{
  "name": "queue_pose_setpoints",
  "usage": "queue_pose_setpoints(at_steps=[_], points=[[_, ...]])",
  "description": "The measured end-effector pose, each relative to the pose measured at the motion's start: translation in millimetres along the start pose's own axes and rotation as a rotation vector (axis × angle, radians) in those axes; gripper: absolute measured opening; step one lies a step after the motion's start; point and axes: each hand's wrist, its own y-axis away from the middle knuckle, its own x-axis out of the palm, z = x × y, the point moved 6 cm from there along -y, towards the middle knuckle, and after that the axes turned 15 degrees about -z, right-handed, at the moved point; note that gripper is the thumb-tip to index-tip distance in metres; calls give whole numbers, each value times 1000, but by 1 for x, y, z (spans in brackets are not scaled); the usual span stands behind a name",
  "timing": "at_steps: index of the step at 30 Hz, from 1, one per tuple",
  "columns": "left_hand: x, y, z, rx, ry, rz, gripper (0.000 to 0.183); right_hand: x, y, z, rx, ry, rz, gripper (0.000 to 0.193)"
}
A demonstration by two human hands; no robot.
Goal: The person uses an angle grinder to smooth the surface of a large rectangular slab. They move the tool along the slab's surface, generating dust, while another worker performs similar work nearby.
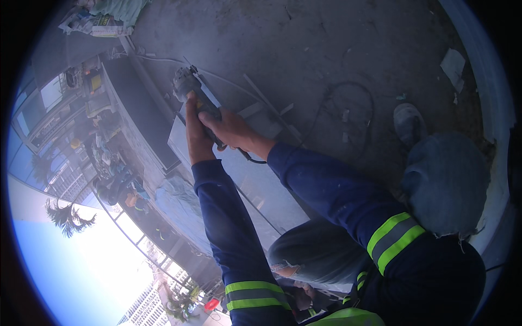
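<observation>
Here's the angle grinder, out at about half past ten from the middle of the view, head pointing up and away. Both hands are clamped on it, close together: the left hand up front just behind the head, the right hand wrapped round the rear of the body. Whether the disc touches anything, I can't tell.

A black cord trails from the tool's back end, heading toward four o'clock from it. Below the hands lies a pale panel, around the middle and stretching down toward six. Pale strips lie on the floor at twelve, and a dark cable loops at two.

Further out now: a dusty shoe at half past two, one denim knee at three, another knee at five. Dark long panel at ten, crumpled sacks beyond at half past ten, palm against bright sky past eight!
</observation>
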Motion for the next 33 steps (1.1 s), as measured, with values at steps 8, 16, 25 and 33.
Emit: queue_pose_setpoints(at_steps=[8, 16, 25, 33], points=[[-1, -4, 2, -44, 7, -6, 62, 3, -9, -3, 4, -16, 24, 84], [-1, -6, 0, -46, -16, -4, 64, 4, -13, -4, 59, 35, -4, 66], [-2, -9, -1, -12, -30, 12, 68, 3, -8, 0, 65, 6, 14, 64], [1, 6, -4, 8, -30, 30, 65, -2, 6, 8, 60, 10, 29, 65]])
